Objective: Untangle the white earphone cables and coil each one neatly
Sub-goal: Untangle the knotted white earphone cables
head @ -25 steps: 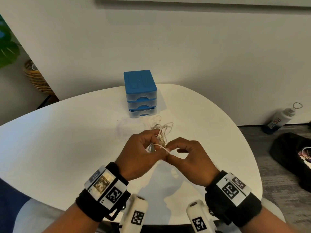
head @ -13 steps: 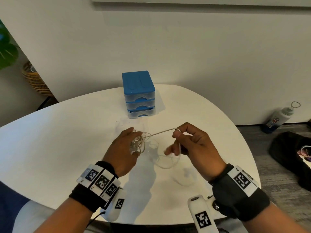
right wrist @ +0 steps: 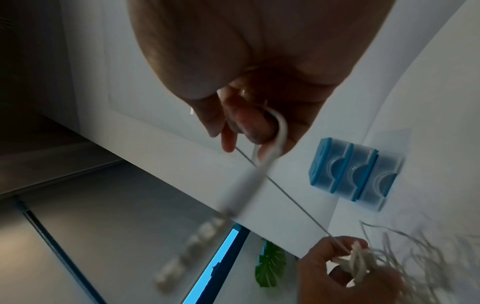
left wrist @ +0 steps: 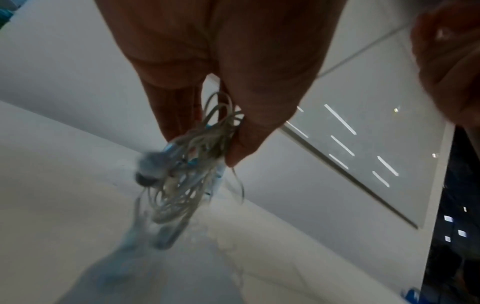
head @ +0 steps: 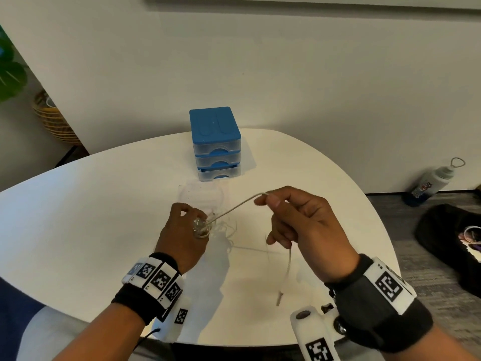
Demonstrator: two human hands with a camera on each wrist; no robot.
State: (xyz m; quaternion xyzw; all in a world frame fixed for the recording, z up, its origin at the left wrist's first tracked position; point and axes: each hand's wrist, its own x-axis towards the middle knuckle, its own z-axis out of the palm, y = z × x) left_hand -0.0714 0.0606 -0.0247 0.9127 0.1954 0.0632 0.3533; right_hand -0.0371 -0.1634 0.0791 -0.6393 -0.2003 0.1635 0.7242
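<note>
Above the white table (head: 78, 230), in front of the blue three-drawer organiser (head: 215, 142), the two hands are now held well apart, where a second ago they were pressed together over the knot. The tangled bundle of white earphone cables (left wrist: 192, 164) is gripped in the left hand (head: 182, 235), pinched between thumb and fingertips, with an earbud and several loose loops seen hanging below the fingers in the left wrist view. One strand (head: 234, 208) has been drawn out of the bundle and runs taut up to the right hand (head: 299, 225), where it is pinched between thumb and forefinger; the remaining fingers are curled, and the free tail is seen passing through them and dangling down to its plug end (head: 279, 299) just above the table. Half a second ago the pulled length was shorter and the right hand lower. It is judged that one cable end has been freed and is being worked out of the knot; the bundle remains snarled, and no coiling has been started. A jam at the knot is possible if the taut strand is pulled harder.
</note>
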